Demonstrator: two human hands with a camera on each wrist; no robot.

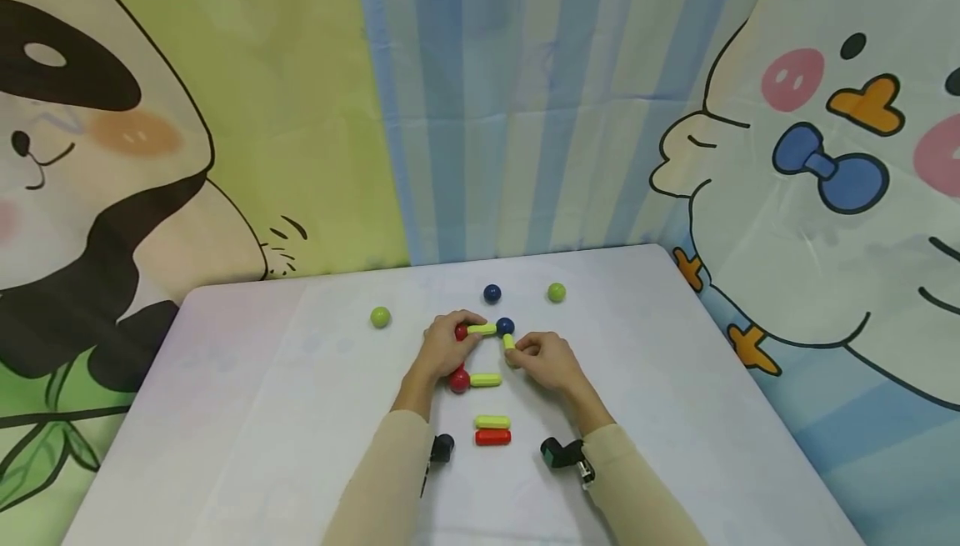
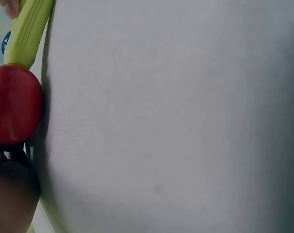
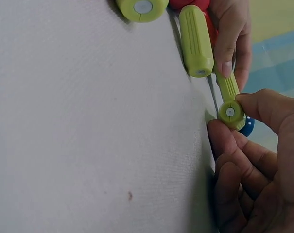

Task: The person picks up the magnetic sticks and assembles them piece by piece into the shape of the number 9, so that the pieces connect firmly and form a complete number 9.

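In the head view my left hand [image 1: 446, 348] holds a joined piece at its upper red ball [image 1: 461, 332], thumb and index finger around it. From that ball a yellow-green magnetic rod [image 1: 482, 329] runs right to a dark blue ball [image 1: 506, 326]. My right hand [image 1: 551, 360] pinches another yellow-green rod [image 3: 230, 112] below the blue ball; its round silver end faces the right wrist camera. Nearer me, a larger-looking red ball [image 1: 459, 380] carries a yellow-green rod [image 1: 486, 380] pointing right. A red rod between the red balls is mostly hidden by my left hand.
On the white table [image 1: 300, 413], a loose yellow-green rod [image 1: 492, 422] and a red rod [image 1: 492, 438] lie between my forearms. Toward the back are a blue ball [image 1: 492, 293] and two green balls, one right [image 1: 556, 292] and one left [image 1: 380, 317]. A printed curtain hangs behind.
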